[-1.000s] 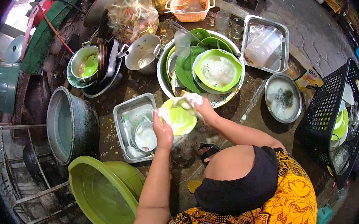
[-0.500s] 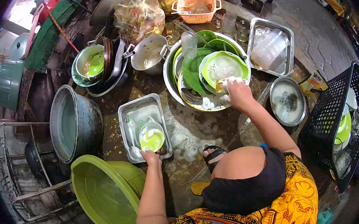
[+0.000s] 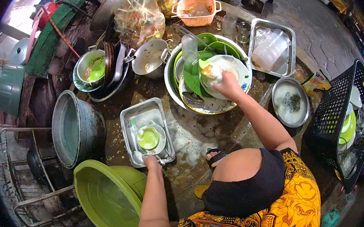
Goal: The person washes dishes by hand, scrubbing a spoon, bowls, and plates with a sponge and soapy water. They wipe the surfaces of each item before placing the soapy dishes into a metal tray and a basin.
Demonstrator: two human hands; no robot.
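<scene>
My right hand (image 3: 228, 86) is closed on a foamy yellow sponge (image 3: 207, 71). It is over a suds-covered white plate (image 3: 240, 73) in the large round basin (image 3: 172, 86). A bit of a light green dish (image 3: 203, 63) shows beside the sponge; the rest is hidden. Green plates and leaves (image 3: 192, 76) lie around the white plate. At the near edge of the metal tray (image 3: 125, 122) is my left hand (image 3: 152, 162), its fingers mostly hidden. In front of it, a light green bowl (image 3: 148, 138) rests in the tray on other soapy dishes.
A round bowl of suds (image 3: 291, 104) with a dark scrubber stands right of the basin. A black basket (image 3: 330, 122) holds dishes at far right. To the left are a green tub (image 3: 107, 198) and a grey water bucket (image 3: 92, 121). Used pots (image 3: 152, 51) stand behind.
My left hand has drawn back slightly from the light green bowl, which now sits in the tray. My right hand has moved up and left with the sponge, and the white plate is more exposed.
</scene>
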